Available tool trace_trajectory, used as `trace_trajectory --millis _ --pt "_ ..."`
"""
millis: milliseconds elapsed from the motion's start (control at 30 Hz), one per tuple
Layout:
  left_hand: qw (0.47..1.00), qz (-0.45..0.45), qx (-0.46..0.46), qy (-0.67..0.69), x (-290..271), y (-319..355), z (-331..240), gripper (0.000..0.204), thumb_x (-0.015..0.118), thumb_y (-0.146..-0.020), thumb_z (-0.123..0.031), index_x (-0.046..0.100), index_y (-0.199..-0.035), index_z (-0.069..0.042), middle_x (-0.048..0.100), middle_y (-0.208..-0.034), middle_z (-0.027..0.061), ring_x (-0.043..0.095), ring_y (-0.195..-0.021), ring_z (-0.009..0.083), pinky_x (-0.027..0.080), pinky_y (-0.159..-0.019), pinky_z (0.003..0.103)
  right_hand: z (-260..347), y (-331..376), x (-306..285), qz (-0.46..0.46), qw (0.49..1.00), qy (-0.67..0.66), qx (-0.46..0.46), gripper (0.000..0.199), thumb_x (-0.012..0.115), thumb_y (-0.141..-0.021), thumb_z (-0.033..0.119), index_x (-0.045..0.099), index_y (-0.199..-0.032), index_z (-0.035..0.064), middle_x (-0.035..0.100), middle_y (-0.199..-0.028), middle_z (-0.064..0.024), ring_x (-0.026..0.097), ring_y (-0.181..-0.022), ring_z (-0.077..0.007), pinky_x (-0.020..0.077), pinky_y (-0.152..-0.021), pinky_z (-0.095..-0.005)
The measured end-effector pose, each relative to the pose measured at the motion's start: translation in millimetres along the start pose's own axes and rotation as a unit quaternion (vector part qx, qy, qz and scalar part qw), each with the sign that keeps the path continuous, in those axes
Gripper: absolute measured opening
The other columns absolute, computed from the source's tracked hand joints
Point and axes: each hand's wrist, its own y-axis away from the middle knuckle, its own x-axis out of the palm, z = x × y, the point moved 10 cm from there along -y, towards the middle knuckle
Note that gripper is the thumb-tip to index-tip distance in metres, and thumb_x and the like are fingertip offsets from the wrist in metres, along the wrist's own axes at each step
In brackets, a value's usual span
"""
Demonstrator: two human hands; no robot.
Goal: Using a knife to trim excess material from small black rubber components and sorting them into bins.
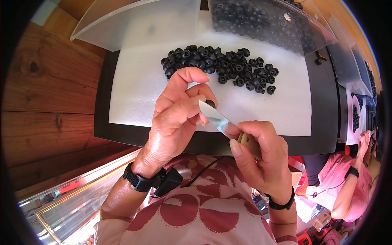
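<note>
Wood bench [49, 94] on the left, black mat [326, 122] on it, white foam sheet [139, 85] on the mat.

Left hand [175, 118] is raised over the sheet's near edge, fingers curled tight round one small black part [210, 103]; only its top shows between the fingertips [203, 99]. The index arches above it. Black wristband with a clipped box and cable on that wrist.

Blade [216, 118] runs from the part down-right to the right hand [261, 157]. That hand is closed on the pale knife handle [247, 141], thumb pressed on the blade's flat near the handle. The tip sits at the part, just beside the left fingertips.

Judgement on the trimming in hand:
- Grip is good: thumb on the flat steadies the edge. Keep it there.
- Tip is very close to the left forefinger. Short strokes, angled away from that finger.
- Turn the part with the left fingertips, not the knife.
- Can't tell which face is being cut; it's hidden by the fingers.

Pile of black parts [220, 67] lies on the sheet's far side, well apart from the hands. Clear bag [265, 20] of more parts sits behind, upper right. Far right: another person in pink [347, 179], hands at their own tray.
</note>
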Motion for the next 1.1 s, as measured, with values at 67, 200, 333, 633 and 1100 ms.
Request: trace_trajectory --millis 67,200,333,633,1100 --pt "1.000 -0.016 -0.001 -0.013 -2.0 -0.3 0.1 0.039 0.057 -0.093 -0.013 0.046 -0.129 -0.006 0.062 -0.091 0.0092 0.054 -0.075 0.0127 0.045 -0.072 0.025 0.7 -0.5 -0.3 0.001 1.000 0.009 0.005 0.024 0.070 -0.092 0.002 0.054 -0.111 -0.0001 0.069 -0.085 -0.0083 0.067 -0.061 -0.0234 0.0518 -0.057 -0.0325" --pt "0.998 -0.050 0.000 -0.035 -4.1 -1.1 -0.3 0.043 0.061 -0.088 -0.019 0.046 -0.126 -0.004 0.060 -0.082 0.0119 0.059 -0.073 0.0207 0.047 -0.068 0.029 -0.2 0.1 -0.6 0.000 1.000 0.014 0.002 0.025 0.070 -0.092 0.003 0.054 -0.111 0.0005 0.068 -0.084 -0.0082 0.067 -0.061 -0.0236 0.0514 -0.056 -0.0328" --pt "0.998 -0.050 0.005 -0.037 -4.6 -1.8 0.1 0.042 0.061 -0.090 -0.020 0.046 -0.126 -0.002 0.059 -0.081 0.0118 0.058 -0.072 0.0205 0.047 -0.069 0.030 -1.6 0.6 0.9 0.005 1.000 0.008 0.001 0.026 0.070 -0.092 0.003 0.054 -0.112 0.0007 0.068 -0.084 -0.0082 0.066 -0.060 -0.0238 0.0509 -0.056 -0.0330" --pt "0.999 -0.036 0.006 -0.019 -3.8 -2.9 1.1 0.043 0.062 -0.091 -0.021 0.046 -0.126 -0.002 0.059 -0.082 0.0123 0.058 -0.072 0.0204 0.047 -0.069 0.030 -2.9 -0.4 1.2 0.001 1.000 0.012 -0.004 0.026 0.070 -0.092 0.002 0.054 -0.111 0.0006 0.067 -0.083 -0.0077 0.065 -0.060 -0.0251 0.0505 -0.055 -0.0340" --pt "1.000 -0.019 -0.008 0.010 7.4 -6.2 4.0 0.038 0.058 -0.096 -0.020 0.045 -0.128 -0.003 0.055 -0.077 0.0080 0.049 -0.069 0.0152 0.040 -0.066 0.029 -29.5 -9.1 -8.8 -0.084 0.986 -0.115 0.090 0.021 0.064 -0.102 0.014 0.055 -0.114 -0.0009 0.060 -0.082 -0.0029 0.049 -0.068 -0.0065 0.0427 -0.063 -0.0245"
